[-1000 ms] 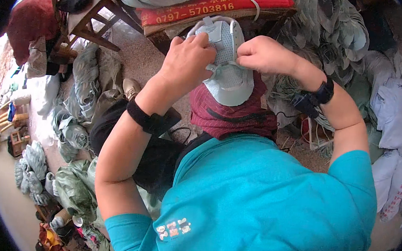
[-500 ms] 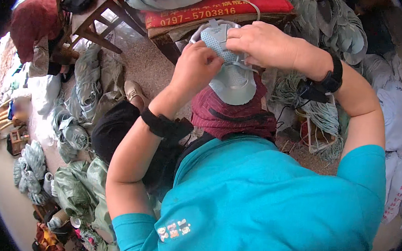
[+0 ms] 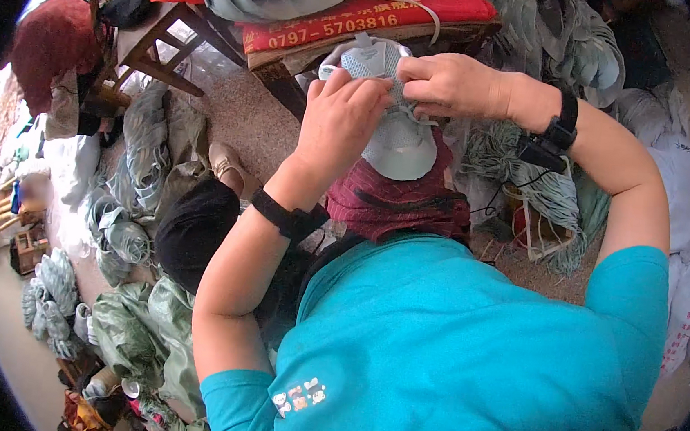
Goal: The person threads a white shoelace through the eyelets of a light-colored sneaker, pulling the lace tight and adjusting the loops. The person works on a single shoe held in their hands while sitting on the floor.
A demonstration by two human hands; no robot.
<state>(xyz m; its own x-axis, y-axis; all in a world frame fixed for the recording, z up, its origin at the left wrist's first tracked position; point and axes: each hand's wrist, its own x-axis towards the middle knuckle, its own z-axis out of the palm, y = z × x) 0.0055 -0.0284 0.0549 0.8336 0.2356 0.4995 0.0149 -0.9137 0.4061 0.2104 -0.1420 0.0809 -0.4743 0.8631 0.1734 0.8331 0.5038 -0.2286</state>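
Pale-grey shoe upper [image 3: 404, 151] rests above maroon cloth [image 3: 395, 203] on the lap, toe toward the wearer; left hand [image 3: 341, 117] and right hand [image 3: 459, 86] grip its lacing area, fingertips partly hidden.

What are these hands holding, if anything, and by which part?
A pale shoe, left hand and right hand at its middle; exactly what they pinch is hidden.

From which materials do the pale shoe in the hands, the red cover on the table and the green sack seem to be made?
Pale shoe: probably textile mesh, since small holes show; its smooth toe edge may be synthetic.
Red cover: fabric or plastic, lying flat and smooth.
Green sack: likely thin plastic; its creases shine.
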